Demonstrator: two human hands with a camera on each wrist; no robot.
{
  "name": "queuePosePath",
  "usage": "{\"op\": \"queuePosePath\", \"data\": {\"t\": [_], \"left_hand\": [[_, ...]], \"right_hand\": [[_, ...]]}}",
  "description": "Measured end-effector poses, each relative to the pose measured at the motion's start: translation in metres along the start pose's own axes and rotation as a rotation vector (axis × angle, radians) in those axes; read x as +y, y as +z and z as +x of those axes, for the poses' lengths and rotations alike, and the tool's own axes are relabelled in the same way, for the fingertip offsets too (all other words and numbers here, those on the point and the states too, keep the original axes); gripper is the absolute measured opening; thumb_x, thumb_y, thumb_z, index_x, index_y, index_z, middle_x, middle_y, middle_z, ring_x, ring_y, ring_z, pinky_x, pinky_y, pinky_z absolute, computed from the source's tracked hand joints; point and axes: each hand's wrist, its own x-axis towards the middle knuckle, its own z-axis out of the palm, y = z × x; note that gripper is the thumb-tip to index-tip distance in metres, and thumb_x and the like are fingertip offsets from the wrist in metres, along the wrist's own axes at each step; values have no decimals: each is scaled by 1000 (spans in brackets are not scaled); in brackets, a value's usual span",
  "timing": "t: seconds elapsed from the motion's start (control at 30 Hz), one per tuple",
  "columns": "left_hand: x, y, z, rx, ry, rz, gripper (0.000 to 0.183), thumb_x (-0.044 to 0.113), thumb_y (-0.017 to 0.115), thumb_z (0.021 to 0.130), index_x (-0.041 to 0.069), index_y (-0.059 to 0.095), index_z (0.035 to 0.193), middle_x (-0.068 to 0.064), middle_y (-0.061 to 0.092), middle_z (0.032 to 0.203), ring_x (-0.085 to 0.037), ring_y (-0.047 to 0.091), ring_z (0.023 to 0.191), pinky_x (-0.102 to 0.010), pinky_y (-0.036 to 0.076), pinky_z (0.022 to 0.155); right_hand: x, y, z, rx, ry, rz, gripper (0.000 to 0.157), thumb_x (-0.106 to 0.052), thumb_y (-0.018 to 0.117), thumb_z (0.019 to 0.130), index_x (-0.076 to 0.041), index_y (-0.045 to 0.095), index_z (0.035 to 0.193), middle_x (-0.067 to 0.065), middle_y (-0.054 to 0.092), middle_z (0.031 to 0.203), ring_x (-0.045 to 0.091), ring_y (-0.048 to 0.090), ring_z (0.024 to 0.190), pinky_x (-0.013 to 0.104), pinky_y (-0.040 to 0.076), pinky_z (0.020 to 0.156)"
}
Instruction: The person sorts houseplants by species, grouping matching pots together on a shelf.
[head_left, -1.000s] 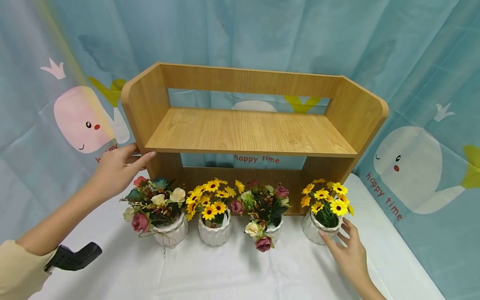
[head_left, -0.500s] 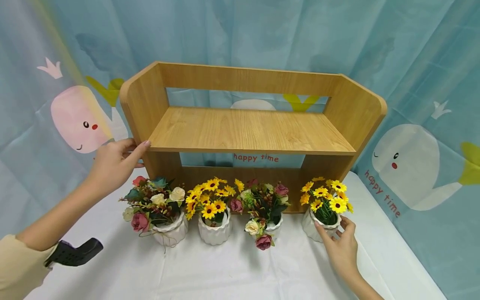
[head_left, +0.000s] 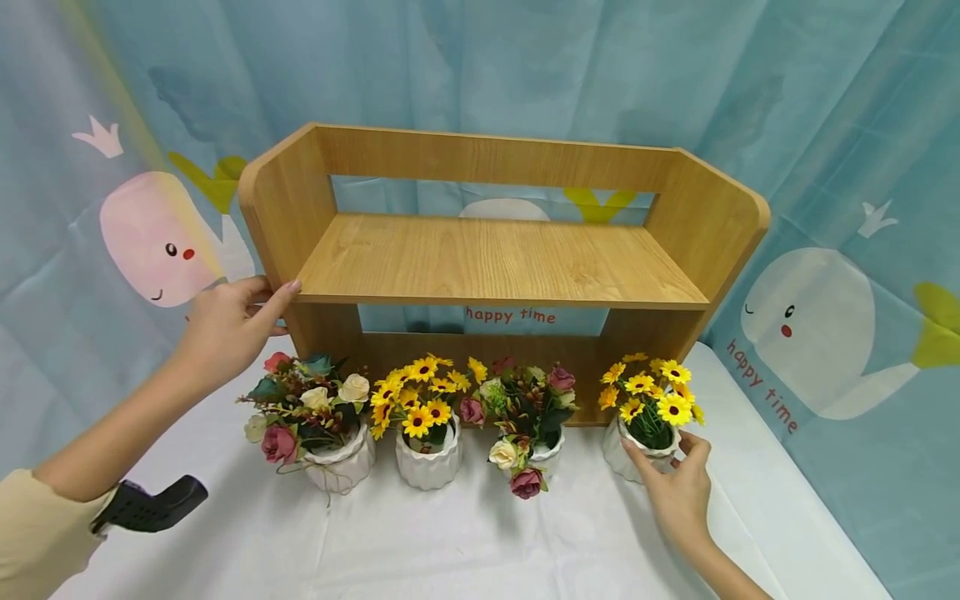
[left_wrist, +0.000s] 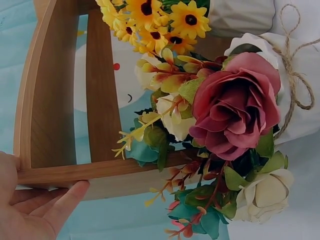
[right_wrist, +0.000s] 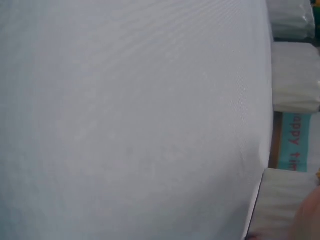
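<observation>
My left hand (head_left: 228, 329) grips the left side panel of a two-tier wooden shelf (head_left: 495, 258), thumb on its front edge at the middle board. In the left wrist view, the fingers (left_wrist: 50, 210) wrap round that panel. At the right, my right hand (head_left: 678, 492) holds a white flowerpot (head_left: 619, 457) of yellow daisy-like flowers (head_left: 673, 408) between thumb and fingers. The pot stands before the shelf's lower right corner. The right wrist view shows only part of the hand (right_wrist: 307, 215), against the pot.
Left of it, also before the shelf, stand a pot of mixed roses (head_left: 279, 443) tied with twine, another yellow-flowered pot (head_left: 427, 462) and a second rose pot (head_left: 527, 483). A white cloth (head_left: 450, 554) covers the table. A blue printed curtain (head_left: 480, 67) hangs behind.
My right hand has moved in and closed round the right flowerpot. My left hand has shifted slightly up and left, its thumb now against the shelf's edge.
</observation>
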Motion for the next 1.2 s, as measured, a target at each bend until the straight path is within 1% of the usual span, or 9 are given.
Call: {"op": "queuePosePath", "data": {"t": [0.2,0.4,0.63,0.73,0.8,0.83,0.93,1.03,1.2], "left_hand": [[1,0,0,-8,-9,-6,52,31,53,112,-18,68,115,-42,69,112,-46,77,77,-10,48,54],[2,0,0,-8,-10,-7,52,32,53,112,-18,68,114,-42,69,112,-46,77,77,-13,49,52],[1,1,-1,7,3,-1,50,30,54,112,-18,68,110,-43,69,108,-46,77,75,-16,49,50],[1,0,-1,3,1,-1,51,30,53,112,-19,68,112,-43,69,109,-46,77,75,-16,49,50],[1,0,-1,2,0,1,51,31,53,112,-19,68,112,-43,69,109,-46,77,75,-17,49,50],[1,0,-1,2,-1,2,51,31,53,112,-19,68,112,-43,69,109,-46,77,75,-17,49,50],[1,0,-1,1,0,4,51,31,53,113,-18,68,110,-42,69,108,-46,77,75,-19,50,49],[1,0,-2,2,0,7,50,31,53,113,-16,69,107,-41,71,104,-45,77,74,-21,49,47],[2,0,-2,7,4,6,50,31,54,112,-15,69,105,-39,72,99,-44,77,73,-24,48,45]], "right_hand": [[2,-1,-1,9,18,22,81,-26,82,93,8,31,145,35,41,147,50,50,130,58,44,107],[4,-9,0,-46,29,57,80,-26,80,96,7,30,149,34,38,152,50,47,136,52,44,108],[10,-21,7,-177,44,85,84,-26,78,98,7,25,154,36,29,162,50,39,145,4,38,92],[11,-22,9,-189,48,78,85,-25,79,98,7,24,155,37,29,162,50,40,145,-4,34,86],[11,-21,10,-178,59,55,87,-26,80,97,7,24,155,37,30,161,50,43,143,-4,35,83],[10,-20,10,-169,67,43,89,-28,81,96,7,24,155,37,30,161,51,45,141,1,42,88],[8,-13,8,-120,74,22,94,-31,84,92,7,24,155,38,33,158,54,47,137,30,53,103],[6,-6,7,-56,59,30,96,-31,86,89,8,26,153,38,36,154,54,46,136,61,42,112],[5,0,5,23,30,34,93,-28,88,86,11,32,149,36,44,148,50,48,136,58,42,111]]}}
